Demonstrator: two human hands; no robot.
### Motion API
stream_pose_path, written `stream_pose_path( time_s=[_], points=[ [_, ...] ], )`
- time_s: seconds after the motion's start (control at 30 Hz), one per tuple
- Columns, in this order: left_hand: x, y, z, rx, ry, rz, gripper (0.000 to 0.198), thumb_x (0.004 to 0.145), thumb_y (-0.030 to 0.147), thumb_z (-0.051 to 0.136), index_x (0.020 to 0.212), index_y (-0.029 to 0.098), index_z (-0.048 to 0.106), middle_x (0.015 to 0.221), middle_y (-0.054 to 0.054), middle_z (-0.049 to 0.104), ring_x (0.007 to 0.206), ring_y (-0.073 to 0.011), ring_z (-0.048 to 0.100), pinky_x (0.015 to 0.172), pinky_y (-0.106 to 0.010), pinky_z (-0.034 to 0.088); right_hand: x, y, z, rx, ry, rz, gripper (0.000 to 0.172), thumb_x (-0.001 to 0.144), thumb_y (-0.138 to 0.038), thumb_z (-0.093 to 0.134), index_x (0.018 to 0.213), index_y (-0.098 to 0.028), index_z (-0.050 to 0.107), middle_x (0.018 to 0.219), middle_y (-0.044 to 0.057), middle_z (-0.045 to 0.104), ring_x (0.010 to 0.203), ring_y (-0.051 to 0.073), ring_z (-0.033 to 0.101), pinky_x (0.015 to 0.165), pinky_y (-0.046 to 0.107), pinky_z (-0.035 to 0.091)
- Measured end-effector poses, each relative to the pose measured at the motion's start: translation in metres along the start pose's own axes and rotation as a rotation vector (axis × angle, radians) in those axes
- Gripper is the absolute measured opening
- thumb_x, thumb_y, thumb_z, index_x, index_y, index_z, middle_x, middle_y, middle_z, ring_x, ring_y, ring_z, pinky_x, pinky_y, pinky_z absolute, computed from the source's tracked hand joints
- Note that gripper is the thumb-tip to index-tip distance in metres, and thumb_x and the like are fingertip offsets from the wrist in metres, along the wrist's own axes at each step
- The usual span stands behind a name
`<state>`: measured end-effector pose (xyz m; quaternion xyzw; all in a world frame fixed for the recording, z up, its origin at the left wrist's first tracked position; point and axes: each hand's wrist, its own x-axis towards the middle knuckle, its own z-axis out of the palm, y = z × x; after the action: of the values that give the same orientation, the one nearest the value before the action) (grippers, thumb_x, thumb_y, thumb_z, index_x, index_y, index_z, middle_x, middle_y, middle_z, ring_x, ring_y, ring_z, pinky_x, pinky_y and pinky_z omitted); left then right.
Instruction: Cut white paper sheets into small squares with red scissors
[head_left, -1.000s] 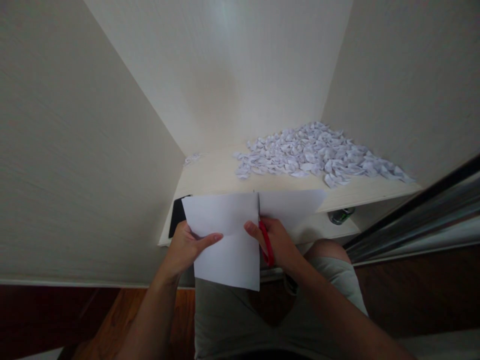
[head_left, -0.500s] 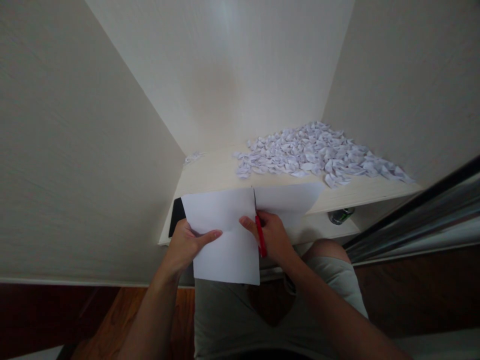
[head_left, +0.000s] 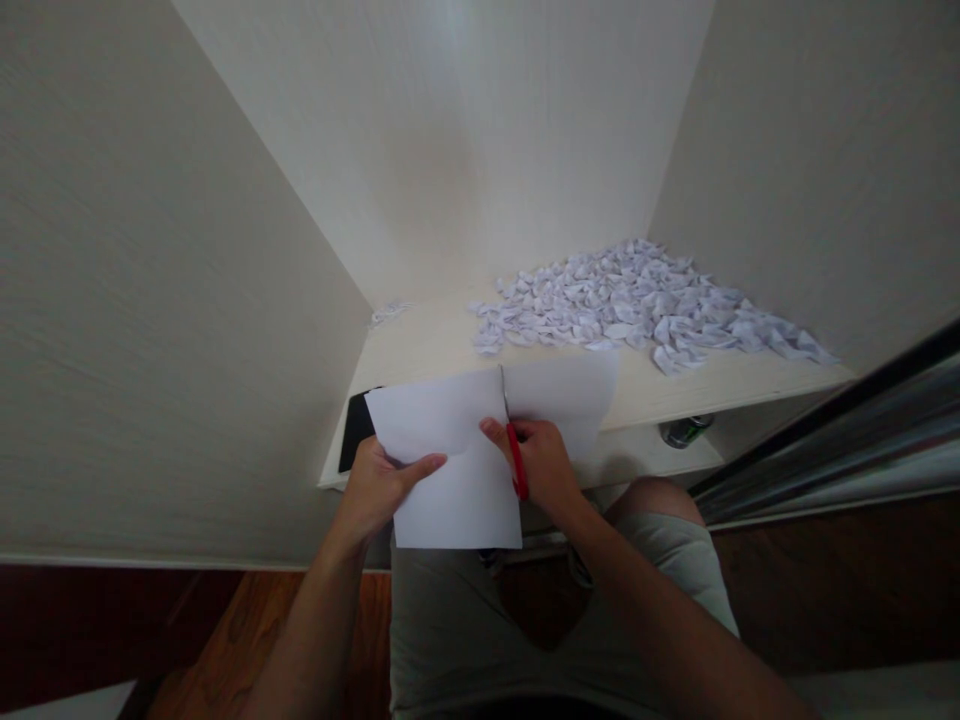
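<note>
A sheet of white paper (head_left: 442, 420) hangs over the shelf's front edge, its left side pinched in my left hand (head_left: 379, 485) with the thumb on top. My right hand (head_left: 541, 462) is closed round the red handles of a pair of scissors (head_left: 517, 462). Their blades point away from me and reach the paper's far edge. A long cut splits the sheet, leaving a right-hand piece (head_left: 574, 395) beside the blades. Behind my right hand, part of that piece is hidden.
Many crumpled white paper pieces (head_left: 622, 300) are heaped on the cream shelf (head_left: 427, 345), at the back right. A flat black object (head_left: 356, 435) lies at the left, partly under the sheet. A dark can (head_left: 684, 431) sits on the lower shelf. Walls enclose the shelf.
The paper's near edge has risen slightly, and the right-hand piece has shifted left and away from me. The scissors have moved slightly left. Both hands keep their hold.
</note>
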<state>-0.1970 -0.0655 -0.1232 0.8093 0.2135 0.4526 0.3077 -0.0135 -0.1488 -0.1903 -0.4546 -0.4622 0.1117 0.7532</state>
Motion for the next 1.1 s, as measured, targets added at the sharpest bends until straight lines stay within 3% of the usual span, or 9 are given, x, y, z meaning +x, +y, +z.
stream_pose_path(
  time_s=[0.3, 0.57, 1.1],
  points=[
    [0.046, -0.023, 0.001, -0.161, 0.031, -0.043, 0.057, 0.052, 0.026, 0.095, 0.101, 0.009, 0.072, 0.102, -0.014, 0.077, 0.082, -0.0246, 0.074, 0.080, -0.037, 0.061, 0.045, 0.015, 0.012, -0.125, -0.003, -0.042, 0.068, 0.083, -0.077, 0.055, 0.058, -0.016, 0.068, 0.055, 0.006, 0.062, 0.055, 0.016, 0.055, 0.049, 0.026, 0.034],
    [0.092, -0.028, -0.003, -0.264, -0.001, -0.104, 0.056, 0.049, 0.018, 0.093, 0.100, 0.008, 0.073, 0.101, -0.016, 0.077, 0.077, -0.0230, 0.073, 0.076, -0.036, 0.060, 0.096, 0.015, 0.026, -0.169, -0.005, 0.009, 0.070, 0.085, -0.079, 0.054, 0.059, -0.014, 0.068, 0.061, 0.012, 0.067, 0.057, 0.017, 0.059, 0.050, 0.026, 0.036],
    [0.093, -0.040, -0.008, -0.290, 0.030, -0.088, 0.060, 0.049, 0.020, 0.094, 0.104, 0.008, 0.072, 0.104, -0.016, 0.077, 0.081, -0.0227, 0.073, 0.079, -0.035, 0.059, 0.103, 0.015, 0.024, -0.156, -0.030, 0.034, 0.067, 0.082, -0.076, 0.060, 0.050, -0.017, 0.060, 0.047, 0.005, 0.054, 0.051, 0.015, 0.053, 0.050, 0.027, 0.034]
  ],
)
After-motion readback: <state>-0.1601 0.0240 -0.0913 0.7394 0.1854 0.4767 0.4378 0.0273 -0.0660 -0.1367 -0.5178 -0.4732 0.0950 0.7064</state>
